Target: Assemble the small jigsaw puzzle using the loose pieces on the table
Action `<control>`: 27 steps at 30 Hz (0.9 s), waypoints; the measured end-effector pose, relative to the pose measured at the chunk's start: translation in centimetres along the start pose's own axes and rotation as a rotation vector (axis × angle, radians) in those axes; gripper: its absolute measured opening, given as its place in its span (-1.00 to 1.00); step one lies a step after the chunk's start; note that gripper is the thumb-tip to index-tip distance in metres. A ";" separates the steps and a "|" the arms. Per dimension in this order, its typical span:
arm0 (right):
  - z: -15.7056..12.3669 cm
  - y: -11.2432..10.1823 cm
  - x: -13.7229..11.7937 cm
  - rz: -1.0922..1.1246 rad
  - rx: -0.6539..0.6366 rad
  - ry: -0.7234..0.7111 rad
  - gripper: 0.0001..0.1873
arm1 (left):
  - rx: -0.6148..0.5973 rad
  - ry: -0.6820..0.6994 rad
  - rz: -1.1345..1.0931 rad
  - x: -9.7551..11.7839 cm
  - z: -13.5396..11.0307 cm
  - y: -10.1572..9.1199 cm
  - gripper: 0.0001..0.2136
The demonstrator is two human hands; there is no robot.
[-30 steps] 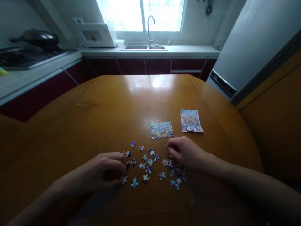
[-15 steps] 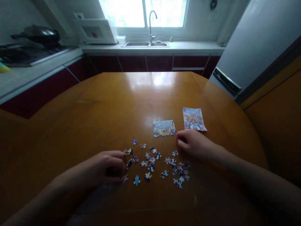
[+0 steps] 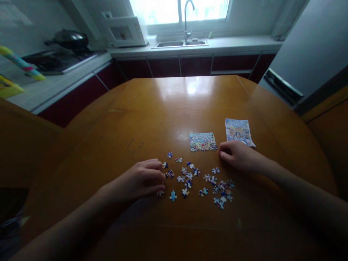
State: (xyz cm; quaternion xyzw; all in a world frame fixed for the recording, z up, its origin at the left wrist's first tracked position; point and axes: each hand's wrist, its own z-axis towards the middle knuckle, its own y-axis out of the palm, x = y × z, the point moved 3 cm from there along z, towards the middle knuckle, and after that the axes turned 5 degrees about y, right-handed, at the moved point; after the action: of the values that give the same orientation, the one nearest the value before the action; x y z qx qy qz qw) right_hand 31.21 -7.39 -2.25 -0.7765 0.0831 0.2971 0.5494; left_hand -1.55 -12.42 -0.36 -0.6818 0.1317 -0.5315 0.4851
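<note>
Several loose jigsaw pieces (image 3: 197, 179) lie scattered on the wooden table (image 3: 152, 108) in front of me. My left hand (image 3: 141, 179) rests at the left end of the scatter, fingers curled and touching pieces by its fingertips. My right hand (image 3: 237, 156) lies curled on the table just right of a small joined block of puzzle (image 3: 202, 141); what its fingers hold, if anything, is hidden. A printed picture card (image 3: 239, 131) lies flat just beyond the right hand.
A kitchen counter runs along the back with a sink and tap (image 3: 181, 42), a white microwave (image 3: 125, 32) and a black pan on a hob (image 3: 71, 39). A grey fridge (image 3: 310, 47) stands at the right. Coloured objects (image 3: 19, 65) sit at the far left.
My right hand left the loose pieces and moved up to the right edge of the joined block. The left hand stayed by the pieces. The view swung left.
</note>
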 end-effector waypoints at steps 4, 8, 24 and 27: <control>0.3 0.0 0.3 0.030 -0.010 0.016 -0.83 | 0.025 0.088 0.053 0.4 0.6 1.0 -0.89; 0.4 0.0 0.3 0.020 0.005 0.006 -0.82 | 0.037 0.162 0.048 0.2 0.9 1.8 -0.92; 0.6 -0.1 0.1 0.029 0.025 -0.011 -0.83 | 0.207 0.181 0.093 1.5 2.2 1.9 -0.84; 0.5 -0.2 0.0 0.032 0.025 -0.005 -0.83 | 0.250 0.140 0.125 1.6 2.3 1.4 -0.81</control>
State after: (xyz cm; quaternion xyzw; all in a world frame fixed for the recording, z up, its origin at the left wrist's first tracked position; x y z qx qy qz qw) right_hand 31.07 -6.84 -2.21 -0.7674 0.0982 0.3066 0.5545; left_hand 1.53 -13.04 -0.41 -0.5681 0.1401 -0.5587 0.5878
